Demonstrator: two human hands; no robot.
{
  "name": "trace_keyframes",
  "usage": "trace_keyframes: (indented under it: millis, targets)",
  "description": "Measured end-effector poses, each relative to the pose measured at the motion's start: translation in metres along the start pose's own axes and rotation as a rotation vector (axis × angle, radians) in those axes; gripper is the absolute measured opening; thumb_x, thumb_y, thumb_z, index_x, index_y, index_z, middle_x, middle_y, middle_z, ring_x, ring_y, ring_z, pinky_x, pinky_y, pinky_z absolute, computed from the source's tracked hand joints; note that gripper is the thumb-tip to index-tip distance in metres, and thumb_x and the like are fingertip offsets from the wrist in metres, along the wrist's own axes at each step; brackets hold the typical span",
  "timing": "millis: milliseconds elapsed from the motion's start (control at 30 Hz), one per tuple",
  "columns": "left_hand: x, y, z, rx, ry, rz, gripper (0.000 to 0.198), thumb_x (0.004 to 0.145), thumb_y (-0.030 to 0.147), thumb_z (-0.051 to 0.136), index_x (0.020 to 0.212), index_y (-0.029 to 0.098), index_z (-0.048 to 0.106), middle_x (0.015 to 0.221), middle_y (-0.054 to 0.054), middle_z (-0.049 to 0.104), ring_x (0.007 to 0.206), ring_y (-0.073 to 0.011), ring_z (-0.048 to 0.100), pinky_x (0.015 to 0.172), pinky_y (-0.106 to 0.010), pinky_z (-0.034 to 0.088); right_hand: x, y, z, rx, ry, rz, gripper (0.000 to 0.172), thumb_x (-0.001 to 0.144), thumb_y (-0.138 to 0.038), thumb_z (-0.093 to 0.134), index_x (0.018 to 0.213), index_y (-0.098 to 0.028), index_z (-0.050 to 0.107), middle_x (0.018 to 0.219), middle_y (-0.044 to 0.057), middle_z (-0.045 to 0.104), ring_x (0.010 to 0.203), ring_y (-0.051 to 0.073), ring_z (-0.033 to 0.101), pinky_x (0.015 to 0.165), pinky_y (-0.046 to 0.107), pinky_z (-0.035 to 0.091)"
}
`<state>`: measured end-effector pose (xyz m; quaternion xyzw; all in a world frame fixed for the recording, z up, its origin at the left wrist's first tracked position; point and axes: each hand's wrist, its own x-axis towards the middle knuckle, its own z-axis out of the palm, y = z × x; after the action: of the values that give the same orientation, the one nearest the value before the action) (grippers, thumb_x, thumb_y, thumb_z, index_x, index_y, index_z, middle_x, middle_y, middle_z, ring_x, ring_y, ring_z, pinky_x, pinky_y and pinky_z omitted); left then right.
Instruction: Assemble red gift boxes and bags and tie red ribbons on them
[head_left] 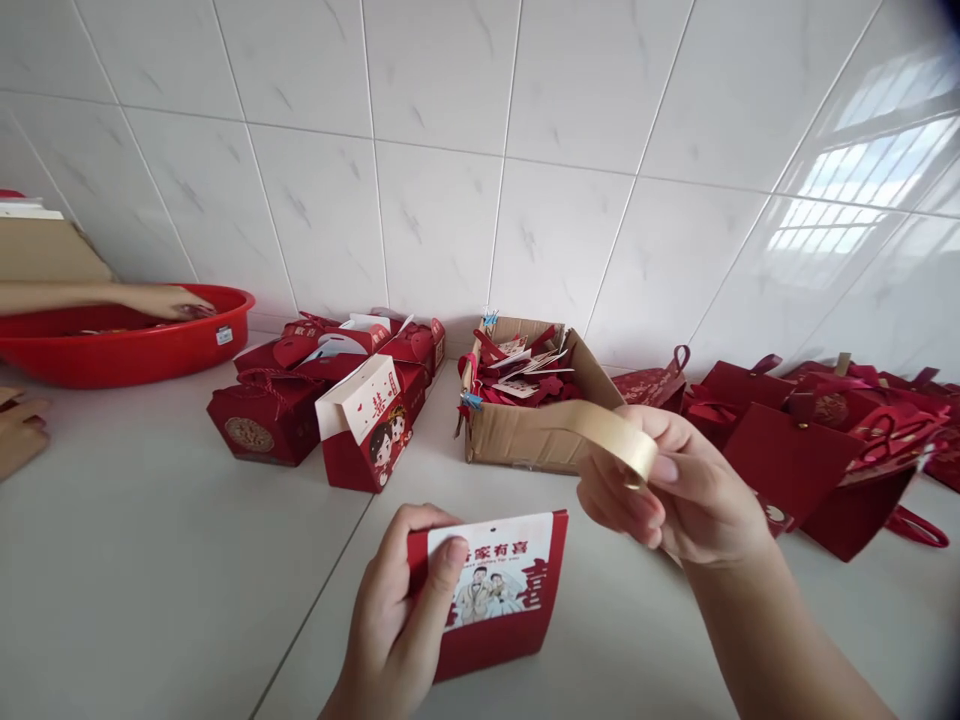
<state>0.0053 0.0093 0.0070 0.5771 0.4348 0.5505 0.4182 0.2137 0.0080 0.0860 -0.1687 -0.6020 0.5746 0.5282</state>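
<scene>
My left hand [401, 605] grips a red and white wedding favor box [501, 640] by its left side, thumb across the front. A cartoon bride and groom and Chinese characters are printed on that face, and a small hole sits near its top edge. Up and to the right, my right hand [694, 490] pinches a gold ribbon [611, 430] between thumb and fingers. The ribbon's free end stretches leftward in front of a cardboard box [525, 435], and part of it curls into the palm. Ribbon and favor box are apart.
Finished-looking red favor boxes [262, 415] stand at left centre. Loose red tags [525, 365] fill the cardboard box, which has blue clips on its rim. More red boxes [787, 450] crowd the right. Another person's hand [172, 300] reaches into a red basin [127, 350]; a second hand [21, 430] shows below.
</scene>
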Motion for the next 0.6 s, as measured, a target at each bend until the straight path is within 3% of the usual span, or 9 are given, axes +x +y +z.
trace_keyframes:
  millis: [167, 267, 367, 500, 600]
  targets:
    - [0.000, 0.000, 0.000, -0.032, -0.044, 0.005, 0.028, 0.087, 0.049, 0.056, 0.086, 0.022, 0.054, 0.060, 0.004, 0.059, 0.052, -0.0113, 0.054, 0.048, -0.019, 0.041, -0.005, -0.003, 0.016, -0.330, -0.003, 0.021, 0.006, 0.090, -0.020, 0.061, 0.094, -0.022, 0.064, 0.071, 0.000, 0.064, 0.064, 0.011, 0.060, 0.060, 0.024, 0.050]
    - [0.001, -0.004, -0.003, -0.033, -0.097, 0.055, 0.025, 0.089, 0.046, 0.055, 0.087, 0.021, 0.054, 0.064, 0.003, 0.061, 0.053, -0.0112, 0.054, 0.050, -0.020, 0.041, -0.009, -0.004, 0.029, -0.741, -0.173, 0.007, 0.025, 0.089, -0.003, 0.053, 0.100, -0.022, 0.065, 0.086, 0.003, 0.069, 0.075, 0.012, 0.064, 0.067, 0.023, 0.050]
    - [0.004, -0.010, -0.008, -0.009, -0.172, 0.108, 0.020, 0.093, 0.041, 0.052, 0.090, 0.021, 0.053, 0.066, 0.002, 0.062, 0.053, -0.0106, 0.054, 0.050, -0.020, 0.041, -0.012, -0.001, 0.040, -1.071, -0.335, 0.003, 0.037, 0.088, 0.002, 0.045, 0.104, -0.023, 0.068, 0.096, 0.006, 0.070, 0.083, 0.014, 0.066, 0.070, 0.023, 0.050]
    - [0.005, -0.014, -0.012, -0.012, -0.273, 0.175, 0.011, 0.097, 0.033, 0.046, 0.096, 0.023, 0.051, 0.069, 0.003, 0.063, 0.059, -0.0104, 0.058, 0.055, -0.018, 0.045, -0.015, 0.008, 0.046, -1.320, -0.203, -0.013, 0.038, 0.090, -0.002, 0.043, 0.107, -0.024, 0.069, 0.088, 0.006, 0.069, 0.077, 0.014, 0.066, 0.065, 0.022, 0.051]
    - [0.003, -0.015, -0.013, -0.022, -0.282, 0.169, 0.009, 0.098, 0.030, 0.045, 0.099, 0.024, 0.051, 0.080, 0.001, 0.067, 0.072, -0.0125, 0.063, 0.060, -0.018, 0.048, -0.014, 0.014, 0.049, -1.409, -0.133, -0.071, 0.036, 0.088, -0.002, 0.044, 0.100, -0.023, 0.072, 0.081, 0.005, 0.066, 0.069, 0.014, 0.063, 0.056, 0.021, 0.048]
